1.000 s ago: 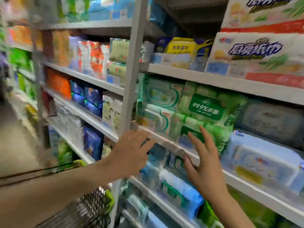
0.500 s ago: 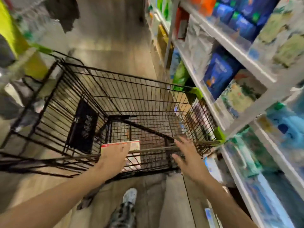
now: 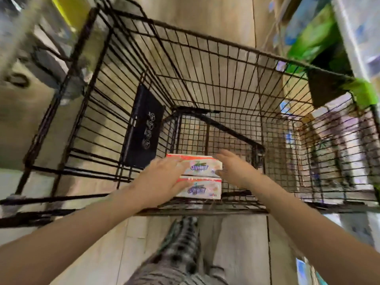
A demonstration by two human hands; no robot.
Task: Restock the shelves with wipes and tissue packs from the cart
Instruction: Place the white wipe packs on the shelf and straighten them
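Two tissue packs are seen at the near end of the cart (image 3: 205,39), inside the wire basket, close to its near wall. Far pack (image 3: 203,166) and near pack (image 3: 202,190) are touching, w/ white faces, purple lettering and a red strip along each top edge. Whether they're stacked or set side by side can't be told.

The left hand (image 3: 162,182) is laid over the left part of both packs, palm down, fingers fairly straight and spread across the tops. No curl round an edge is seen, though the fingertips are blurred.

The right hand (image 3: 236,171) is held at the right end of the far pack, fingers stretched out and close together, thumb pointed toward the pack. It's wide open w/ nothing held. Contact w/ the pack can't be made out because of blur.

A black panel (image 3: 144,132) is fixed to the cart's left wall, just beyond the packs. The cart is parked on a tan floor (image 3: 236,243). Shelves (image 3: 353,27) w/ green packs (image 3: 314,36) are seen at the right, just beside the cart. A patterned trouser leg (image 3: 176,254) is seen at the bottom, btwn the two forearms.
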